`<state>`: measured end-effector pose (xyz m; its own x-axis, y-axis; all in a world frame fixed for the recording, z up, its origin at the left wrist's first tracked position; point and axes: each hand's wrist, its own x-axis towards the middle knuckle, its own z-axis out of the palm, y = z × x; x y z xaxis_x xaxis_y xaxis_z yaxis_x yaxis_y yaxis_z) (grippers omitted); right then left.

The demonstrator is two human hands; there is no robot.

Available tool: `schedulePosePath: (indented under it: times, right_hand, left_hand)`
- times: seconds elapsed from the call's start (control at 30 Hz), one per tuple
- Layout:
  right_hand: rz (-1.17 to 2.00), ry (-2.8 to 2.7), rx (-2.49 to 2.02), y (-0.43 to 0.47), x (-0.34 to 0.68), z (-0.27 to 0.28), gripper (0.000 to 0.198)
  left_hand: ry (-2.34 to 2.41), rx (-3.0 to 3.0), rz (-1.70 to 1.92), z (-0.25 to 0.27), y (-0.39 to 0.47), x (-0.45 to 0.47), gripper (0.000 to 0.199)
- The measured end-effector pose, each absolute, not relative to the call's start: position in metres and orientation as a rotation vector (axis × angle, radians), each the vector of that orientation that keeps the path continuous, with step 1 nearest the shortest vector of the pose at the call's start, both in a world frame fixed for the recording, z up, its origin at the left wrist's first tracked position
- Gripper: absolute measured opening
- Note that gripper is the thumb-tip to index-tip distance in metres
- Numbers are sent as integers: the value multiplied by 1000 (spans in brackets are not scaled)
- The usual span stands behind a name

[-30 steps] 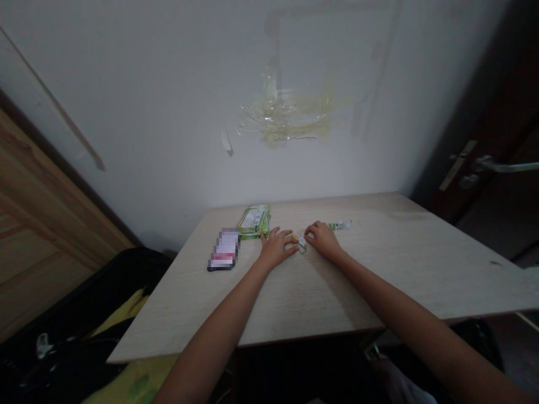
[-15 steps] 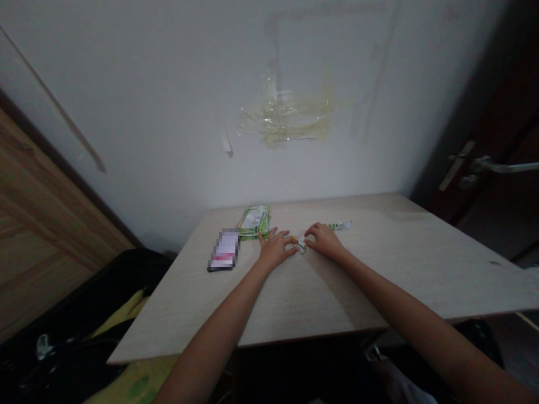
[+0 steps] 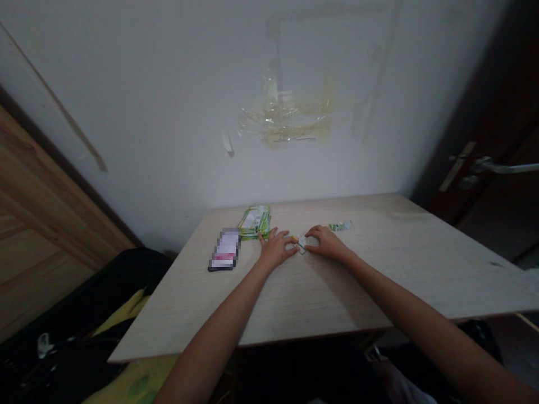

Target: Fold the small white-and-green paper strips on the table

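Observation:
My left hand (image 3: 274, 251) rests on the table, its thumb and index finger closed on the left edge of a small white-and-green packet piece (image 3: 302, 247). The other fingers of that hand fan out toward a stack of green-and-white packets (image 3: 255, 220). On the piece's right side, my right hand (image 3: 327, 243) has its curved thumb and index finger at the edge. The fingertips partly cover the piece, so its full shape is hidden. A narrow green-and-white packet strip (image 3: 341, 226) lies just beyond my right hand.
A phone (image 3: 226, 249) with a blurred screen lies left of my left hand, beside the stack. The pale wooden table (image 3: 400, 252) meets a wall (image 3: 177, 123) bearing old tape (image 3: 290, 115). A dark door with a metal handle (image 3: 505, 167) stands at the right.
My right hand has shifted very slightly right and down, and its thumb and index finger look a little farther apart. My left hand, the stack and the phone stay put.

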<state>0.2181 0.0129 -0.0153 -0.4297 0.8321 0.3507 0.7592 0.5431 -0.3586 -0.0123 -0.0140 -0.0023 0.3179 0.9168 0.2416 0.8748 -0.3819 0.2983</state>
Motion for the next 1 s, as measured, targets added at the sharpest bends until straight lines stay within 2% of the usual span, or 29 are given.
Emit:
schedulePosePath:
  times: [0.4, 0.77, 1.0]
  right_hand:
    - [235, -2245, -1221, 8, 221, -16, 45]
    - [195, -2284, -1076, 6, 226, -16, 21]
    - [215, -2317, -992, 0, 220, -12, 23]
  left_hand:
    - [1560, 2516, 538, -2, -11, -14, 30]
    - [1525, 2602, 566, 4, -15, -15, 30]
    - [1476, 2573, 609, 2, -11, -16, 31]
